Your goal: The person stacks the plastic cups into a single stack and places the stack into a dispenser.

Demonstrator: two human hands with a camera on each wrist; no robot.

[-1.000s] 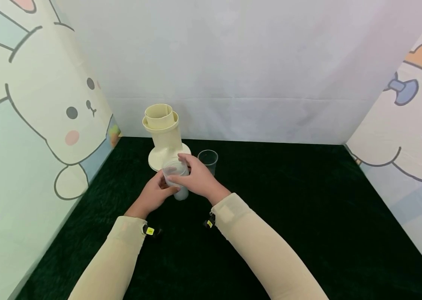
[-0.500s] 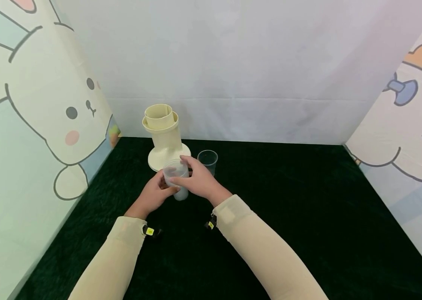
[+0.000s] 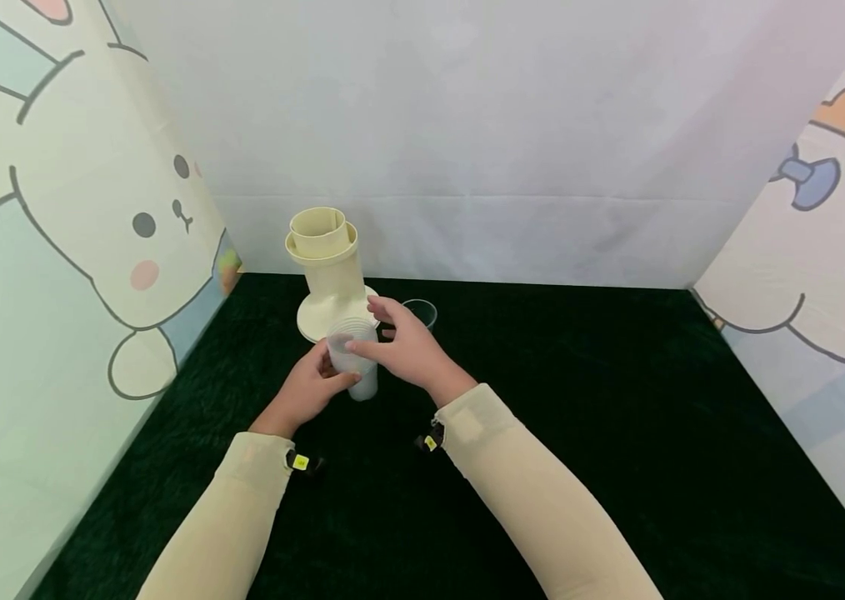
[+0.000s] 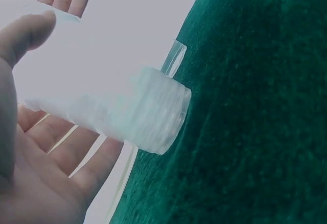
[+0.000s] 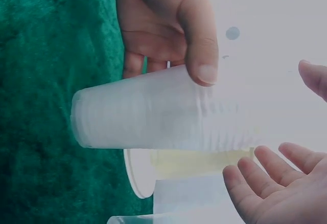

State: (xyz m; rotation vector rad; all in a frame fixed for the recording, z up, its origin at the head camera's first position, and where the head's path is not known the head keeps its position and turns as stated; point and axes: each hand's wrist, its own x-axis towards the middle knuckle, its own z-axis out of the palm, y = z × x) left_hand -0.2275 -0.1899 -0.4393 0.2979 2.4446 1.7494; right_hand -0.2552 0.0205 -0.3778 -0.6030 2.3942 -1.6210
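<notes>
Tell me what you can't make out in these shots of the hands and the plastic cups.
- How many cups are nested in the frosted cup stack: head view too small, wrist views too blurred.
- Clear cup behind the right hand: the hand covers most of it in the head view.
- Cream stand: its base front is hidden by the stack.
- Left hand: fingers behind the stack are hidden in the head view.

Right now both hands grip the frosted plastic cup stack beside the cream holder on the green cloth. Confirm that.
Not quite: only the left hand grips the frosted plastic cup stack. The right wrist view shows the right hand open, fingers off it. The cream holder and green cloth are right.
</notes>
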